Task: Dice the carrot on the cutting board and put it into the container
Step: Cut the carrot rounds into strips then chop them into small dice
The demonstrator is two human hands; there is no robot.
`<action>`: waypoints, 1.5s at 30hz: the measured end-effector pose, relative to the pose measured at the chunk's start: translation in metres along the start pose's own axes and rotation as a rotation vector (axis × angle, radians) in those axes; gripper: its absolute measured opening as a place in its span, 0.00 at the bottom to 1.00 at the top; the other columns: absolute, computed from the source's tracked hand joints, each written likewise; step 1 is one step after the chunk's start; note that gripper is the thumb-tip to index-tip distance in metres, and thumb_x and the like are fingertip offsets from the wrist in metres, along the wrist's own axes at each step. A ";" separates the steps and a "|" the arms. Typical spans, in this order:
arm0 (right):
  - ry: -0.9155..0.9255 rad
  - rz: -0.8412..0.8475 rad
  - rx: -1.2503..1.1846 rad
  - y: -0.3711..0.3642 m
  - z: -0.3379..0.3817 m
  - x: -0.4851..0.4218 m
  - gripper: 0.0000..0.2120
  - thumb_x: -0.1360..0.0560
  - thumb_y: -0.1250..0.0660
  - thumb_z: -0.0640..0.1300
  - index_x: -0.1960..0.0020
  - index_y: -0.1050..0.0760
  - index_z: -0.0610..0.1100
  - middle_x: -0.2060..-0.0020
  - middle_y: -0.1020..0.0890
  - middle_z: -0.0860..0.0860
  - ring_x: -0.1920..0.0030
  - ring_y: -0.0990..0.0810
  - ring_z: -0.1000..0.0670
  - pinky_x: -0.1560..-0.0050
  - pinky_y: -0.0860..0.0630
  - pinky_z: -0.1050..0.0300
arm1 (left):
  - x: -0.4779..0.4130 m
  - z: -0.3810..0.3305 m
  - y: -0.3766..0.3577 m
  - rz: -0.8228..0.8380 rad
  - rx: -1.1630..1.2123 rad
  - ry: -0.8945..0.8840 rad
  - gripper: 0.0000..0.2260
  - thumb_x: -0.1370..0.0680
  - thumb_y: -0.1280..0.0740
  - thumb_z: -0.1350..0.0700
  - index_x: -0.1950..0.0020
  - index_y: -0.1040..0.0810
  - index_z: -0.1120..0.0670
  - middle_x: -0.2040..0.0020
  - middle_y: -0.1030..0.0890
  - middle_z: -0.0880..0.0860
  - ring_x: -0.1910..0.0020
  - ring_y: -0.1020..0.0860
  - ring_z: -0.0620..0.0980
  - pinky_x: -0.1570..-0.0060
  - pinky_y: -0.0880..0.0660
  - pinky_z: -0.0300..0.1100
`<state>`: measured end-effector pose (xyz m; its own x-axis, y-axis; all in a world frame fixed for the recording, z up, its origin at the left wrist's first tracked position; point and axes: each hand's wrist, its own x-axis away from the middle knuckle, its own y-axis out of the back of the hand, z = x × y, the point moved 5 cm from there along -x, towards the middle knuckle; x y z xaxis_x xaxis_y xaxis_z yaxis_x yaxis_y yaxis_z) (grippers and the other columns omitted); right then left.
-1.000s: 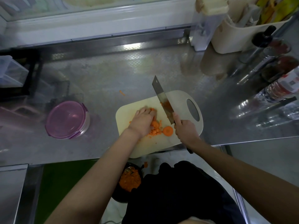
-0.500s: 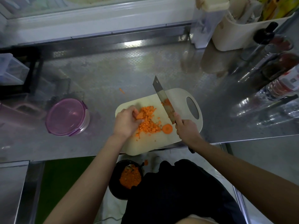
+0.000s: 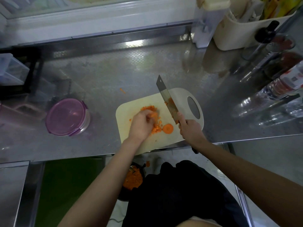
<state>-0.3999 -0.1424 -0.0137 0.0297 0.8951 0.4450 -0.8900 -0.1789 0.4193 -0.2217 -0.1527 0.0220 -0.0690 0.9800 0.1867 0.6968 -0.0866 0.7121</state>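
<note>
A cream cutting board [image 3: 147, 145] lies at the counter's front edge, its handle hole to the right. Diced carrot [image 3: 155, 128] is spread over its middle, with one round carrot slice [image 3: 168, 128] beside the pile. My left hand [image 3: 141, 125] lies over the dice, its curled fingers pinching a carrot piece [image 3: 154, 114]. My right hand [image 3: 190, 131] grips the handle of a cleaver [image 3: 167, 99], whose blade points away over the board with carrot bits stuck to it. A round container with a purple lid [image 3: 67, 116] stands on the counter to the left.
The steel counter [image 3: 106, 76] holds a stray carrot scrap [image 3: 122, 90], bottles [image 3: 278, 89] at the right and a cream bin [image 3: 242, 30] at the back right. Below the counter edge a dark bowl of carrot scraps [image 3: 133, 178] sits on the floor.
My left hand pulled back left off the carrot pile, then returned over the dice and picked up a piece. The cleaver and my right hand have hardly moved.
</note>
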 end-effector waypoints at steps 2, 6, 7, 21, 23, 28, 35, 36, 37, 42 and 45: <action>0.000 -0.013 0.002 0.001 -0.001 -0.001 0.28 0.21 0.48 0.60 0.72 0.31 0.44 0.74 0.27 0.49 0.70 0.28 0.51 0.60 0.28 0.54 | 0.004 -0.010 -0.022 0.104 -0.021 -0.018 0.07 0.24 0.35 0.62 0.48 0.21 0.58 0.50 0.19 0.55 0.52 0.23 0.51 0.56 0.35 0.32; 0.008 -0.021 0.022 0.004 -0.004 -0.001 0.29 0.21 0.49 0.61 0.74 0.33 0.44 0.76 0.28 0.50 0.72 0.29 0.51 0.62 0.30 0.55 | 0.005 -0.021 -0.054 0.198 -0.178 -0.063 0.06 0.24 0.36 0.58 0.51 0.20 0.56 0.52 0.18 0.57 0.52 0.21 0.56 0.53 0.25 0.45; 0.005 -0.019 0.025 0.004 -0.004 0.000 0.29 0.21 0.49 0.61 0.74 0.33 0.44 0.76 0.28 0.49 0.72 0.29 0.51 0.63 0.30 0.55 | 0.006 -0.022 -0.059 0.204 -0.231 -0.078 0.06 0.24 0.37 0.57 0.51 0.21 0.56 0.52 0.18 0.57 0.52 0.21 0.56 0.54 0.25 0.46; 0.003 -0.016 0.042 0.007 -0.009 0.004 0.28 0.21 0.49 0.60 0.73 0.33 0.45 0.77 0.29 0.51 0.73 0.30 0.52 0.66 0.33 0.58 | 0.005 -0.027 -0.073 0.188 -0.530 -0.144 0.21 0.24 0.37 0.60 0.33 0.36 0.60 0.35 0.33 0.59 0.35 0.34 0.57 0.37 0.37 0.47; 0.007 -0.016 0.046 0.008 -0.008 0.005 0.28 0.21 0.49 0.60 0.73 0.33 0.45 0.77 0.29 0.51 0.73 0.30 0.52 0.67 0.34 0.59 | 0.008 -0.031 -0.072 0.161 -0.542 -0.197 0.18 0.23 0.38 0.59 0.35 0.35 0.59 0.38 0.30 0.58 0.37 0.34 0.56 0.39 0.38 0.46; 0.024 0.006 0.009 0.007 -0.006 0.011 0.27 0.21 0.48 0.59 0.74 0.36 0.46 0.78 0.32 0.52 0.75 0.34 0.53 0.70 0.36 0.60 | 0.024 -0.014 -0.054 0.010 -0.139 -0.149 0.07 0.25 0.37 0.61 0.49 0.26 0.56 0.50 0.23 0.55 0.47 0.27 0.54 0.47 0.32 0.45; 0.072 0.232 0.101 -0.038 0.015 0.030 0.27 0.20 0.48 0.59 0.73 0.34 0.45 0.77 0.30 0.50 0.74 0.32 0.51 0.68 0.36 0.58 | 0.063 0.061 0.011 -0.426 0.173 0.097 0.03 0.23 0.36 0.63 0.50 0.26 0.58 0.53 0.24 0.52 0.53 0.27 0.50 0.53 0.33 0.37; 0.072 0.277 0.105 -0.048 0.017 0.034 0.28 0.20 0.49 0.59 0.73 0.34 0.45 0.78 0.30 0.51 0.74 0.32 0.52 0.68 0.36 0.58 | 0.068 0.072 0.017 -0.466 0.182 0.168 0.03 0.22 0.37 0.62 0.50 0.26 0.58 0.53 0.24 0.54 0.53 0.27 0.50 0.53 0.33 0.38; 0.071 0.315 0.097 -0.058 0.020 0.037 0.28 0.20 0.49 0.59 0.74 0.35 0.45 0.80 0.31 0.53 0.76 0.32 0.53 0.69 0.37 0.58 | 0.072 0.081 0.022 -0.497 0.187 0.217 0.02 0.22 0.37 0.61 0.50 0.27 0.58 0.53 0.24 0.54 0.54 0.27 0.50 0.53 0.32 0.40; 0.035 0.422 0.048 -0.105 0.024 0.045 0.29 0.20 0.50 0.59 0.76 0.37 0.47 0.84 0.35 0.53 0.82 0.35 0.58 0.72 0.38 0.59 | 0.085 0.093 0.029 -0.582 0.181 0.211 0.01 0.22 0.38 0.61 0.51 0.28 0.57 0.55 0.25 0.55 0.55 0.27 0.51 0.54 0.29 0.47; -0.015 0.467 0.102 -0.119 0.020 0.046 0.30 0.21 0.51 0.62 0.75 0.37 0.45 0.82 0.35 0.52 0.82 0.35 0.55 0.76 0.38 0.61 | 0.086 0.093 0.027 -0.575 0.174 0.208 0.01 0.22 0.37 0.61 0.52 0.28 0.55 0.55 0.24 0.54 0.56 0.26 0.51 0.54 0.27 0.49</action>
<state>-0.2833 -0.0877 -0.0276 -0.3557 0.7032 0.6156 -0.7606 -0.6006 0.2466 -0.1426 -0.0542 -0.0061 -0.5912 0.8048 -0.0527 0.6121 0.4904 0.6203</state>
